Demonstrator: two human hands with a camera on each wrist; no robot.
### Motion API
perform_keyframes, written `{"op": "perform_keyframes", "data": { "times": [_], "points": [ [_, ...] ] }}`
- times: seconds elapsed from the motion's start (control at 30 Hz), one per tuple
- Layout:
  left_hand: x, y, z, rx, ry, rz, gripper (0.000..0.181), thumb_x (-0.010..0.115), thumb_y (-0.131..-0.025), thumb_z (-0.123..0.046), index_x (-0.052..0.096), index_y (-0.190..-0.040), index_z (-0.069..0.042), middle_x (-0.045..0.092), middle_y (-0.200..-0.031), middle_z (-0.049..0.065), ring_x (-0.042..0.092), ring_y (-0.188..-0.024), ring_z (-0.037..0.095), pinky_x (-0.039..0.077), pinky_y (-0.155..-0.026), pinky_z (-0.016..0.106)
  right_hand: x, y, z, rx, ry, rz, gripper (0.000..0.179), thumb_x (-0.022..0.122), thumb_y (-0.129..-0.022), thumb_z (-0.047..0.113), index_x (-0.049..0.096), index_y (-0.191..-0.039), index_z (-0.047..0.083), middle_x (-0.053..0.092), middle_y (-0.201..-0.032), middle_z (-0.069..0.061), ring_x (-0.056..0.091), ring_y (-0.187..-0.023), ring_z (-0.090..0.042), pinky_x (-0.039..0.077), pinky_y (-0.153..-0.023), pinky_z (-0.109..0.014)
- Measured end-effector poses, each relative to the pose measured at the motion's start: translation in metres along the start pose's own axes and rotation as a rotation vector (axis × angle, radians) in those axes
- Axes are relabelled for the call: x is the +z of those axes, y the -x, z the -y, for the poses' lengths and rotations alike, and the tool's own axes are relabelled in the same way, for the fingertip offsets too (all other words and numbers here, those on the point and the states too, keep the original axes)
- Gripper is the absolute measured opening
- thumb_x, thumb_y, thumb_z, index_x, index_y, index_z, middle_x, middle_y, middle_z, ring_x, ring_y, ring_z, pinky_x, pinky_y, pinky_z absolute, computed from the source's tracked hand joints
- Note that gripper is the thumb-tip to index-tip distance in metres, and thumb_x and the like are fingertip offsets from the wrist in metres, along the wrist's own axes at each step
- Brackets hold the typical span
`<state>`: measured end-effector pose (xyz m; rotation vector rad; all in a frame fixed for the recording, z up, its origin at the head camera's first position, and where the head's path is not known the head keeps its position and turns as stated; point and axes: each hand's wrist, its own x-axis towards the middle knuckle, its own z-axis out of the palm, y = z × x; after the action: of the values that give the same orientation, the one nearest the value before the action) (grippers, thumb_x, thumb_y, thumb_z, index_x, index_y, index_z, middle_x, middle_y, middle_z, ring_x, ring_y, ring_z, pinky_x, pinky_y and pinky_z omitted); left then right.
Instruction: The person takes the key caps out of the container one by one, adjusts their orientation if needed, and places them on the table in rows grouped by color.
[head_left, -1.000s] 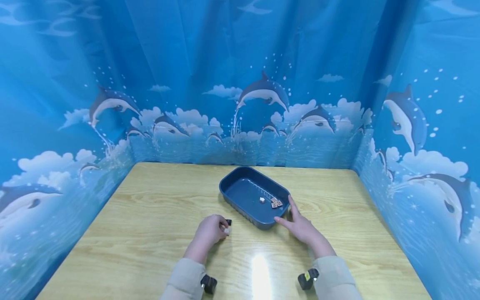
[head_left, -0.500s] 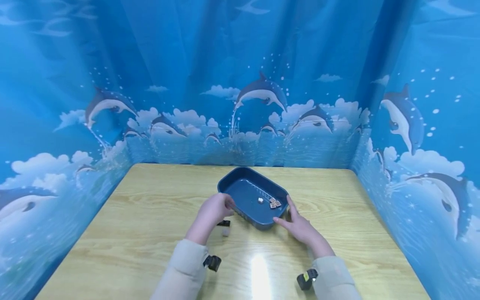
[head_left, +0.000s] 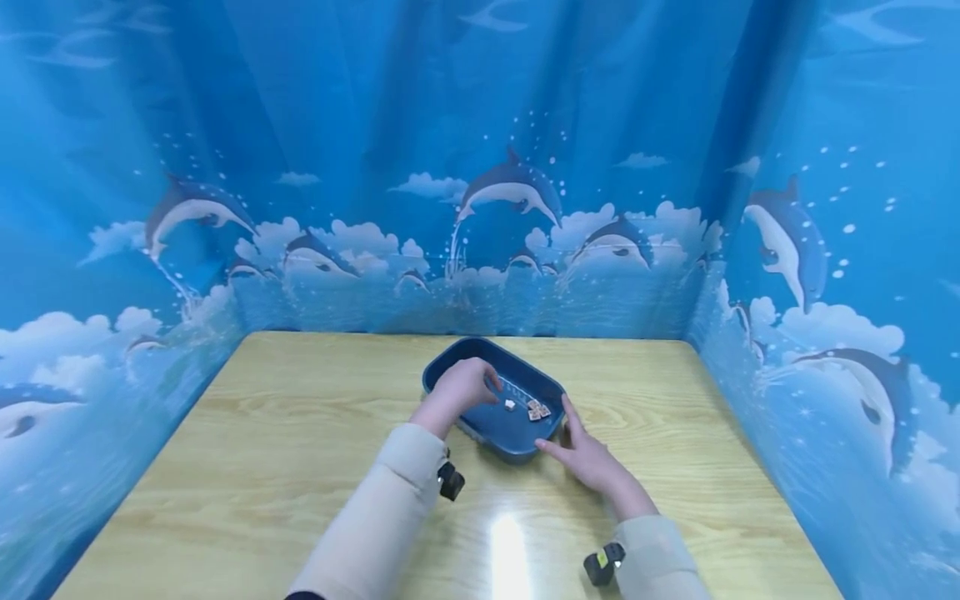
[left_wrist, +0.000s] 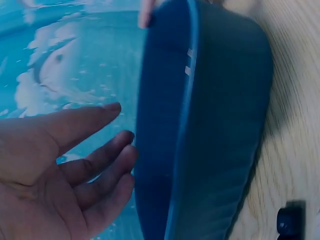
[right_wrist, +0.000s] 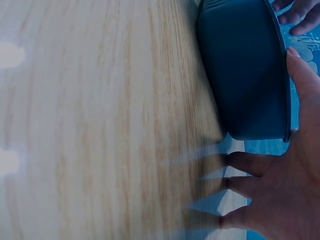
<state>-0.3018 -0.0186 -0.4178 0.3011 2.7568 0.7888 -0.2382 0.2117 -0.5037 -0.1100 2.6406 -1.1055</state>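
A dark blue rectangular tub [head_left: 517, 442] with rounded corners stands on the table. Several small pale cubes [head_left: 537, 410], with dark marks, lie together near its right end. Another small white cube [head_left: 510, 405] lies apart, left of them. My left hand [head_left: 467, 385] reaches over the tub's left side; in the left wrist view its fingers are parted from the thumb, with nothing visible between them. My right hand [head_left: 588, 458] spans the tub's near right corner, thumb at the rim. Its other fingers [right_wrist: 247, 162] extend straight beside the tub, down towards the table.
A small black block [left_wrist: 291, 220] lies on the wooden table [head_left: 300, 433] beside the tub, with a white piece at the frame's edge. In the head view my left sleeve hides that spot. A blue dolphin curtain [head_left: 360, 300] surrounds the table's back and sides.
My left hand has left the small pieces on the table and moved forward and right, over the tub. The right hand stays at the tub's corner. The head view has shifted slightly.
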Motion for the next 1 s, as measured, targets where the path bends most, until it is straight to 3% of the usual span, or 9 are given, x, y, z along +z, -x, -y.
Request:
{"op": "perform_keyframes", "data": {
  "times": [0.2, 0.47, 0.67, 0.77, 1.0],
  "points": [
    [0.002, -0.027, -0.001, 0.006, -0.086, 0.064, 0.011, 0.077, -0.085, -0.014, 0.076, -0.096, -0.014, 0.068, -0.103, -0.003, 0.062, -0.089, 0.015, 0.052, -0.078, 0.034, 0.001, 0.000, 0.001, 0.005, -0.006, -0.009, 0.099, 0.056, -0.089, 0.062, -0.005, -0.157, 0.024, 0.020, -0.156, -0.023, 0.032, -0.132, -0.054, 0.023, -0.103, -0.071],
    [0.004, -0.059, -0.006, -0.024, -0.040, 0.200, 0.012, 0.073, -0.088, -0.010, 0.076, -0.099, -0.010, 0.067, -0.089, -0.002, 0.063, -0.078, 0.016, 0.054, -0.071, 0.034, 0.002, -0.001, 0.002, -0.014, -0.020, -0.013, 0.098, 0.058, -0.090, 0.061, -0.005, -0.157, 0.027, 0.021, -0.155, -0.023, 0.032, -0.131, -0.055, 0.020, -0.103, -0.072],
    [0.009, -0.071, -0.007, -0.099, -0.037, 0.313, 0.016, 0.069, -0.091, -0.009, 0.075, -0.105, -0.011, 0.069, -0.090, 0.002, 0.066, -0.087, 0.022, 0.055, -0.077, 0.037, 0.002, -0.001, 0.000, -0.014, -0.017, -0.025, 0.098, 0.058, -0.089, 0.060, -0.005, -0.157, 0.028, 0.021, -0.156, -0.022, 0.032, -0.132, -0.054, 0.011, -0.105, -0.072],
    [0.015, -0.075, -0.008, -0.121, -0.036, 0.328, 0.015, 0.070, -0.089, -0.007, 0.075, -0.103, -0.011, 0.069, -0.088, 0.001, 0.067, -0.090, 0.024, 0.055, -0.073, 0.034, 0.002, 0.000, -0.001, -0.009, -0.015, -0.028, 0.099, 0.059, -0.089, 0.060, -0.005, -0.157, 0.028, 0.021, -0.156, -0.021, 0.033, -0.131, -0.054, 0.006, -0.105, -0.072],
    [0.032, -0.084, -0.009, -0.126, -0.059, 0.342, 0.014, 0.075, -0.083, -0.003, 0.077, -0.093, -0.012, 0.068, -0.085, -0.003, 0.068, -0.073, 0.015, 0.053, -0.059, 0.023, 0.001, 0.000, 0.000, -0.005, -0.020, -0.033, 0.099, 0.060, -0.088, 0.061, -0.004, -0.157, 0.030, 0.022, -0.156, -0.021, 0.033, -0.131, -0.054, 0.005, -0.105, -0.072]
  ]
}}
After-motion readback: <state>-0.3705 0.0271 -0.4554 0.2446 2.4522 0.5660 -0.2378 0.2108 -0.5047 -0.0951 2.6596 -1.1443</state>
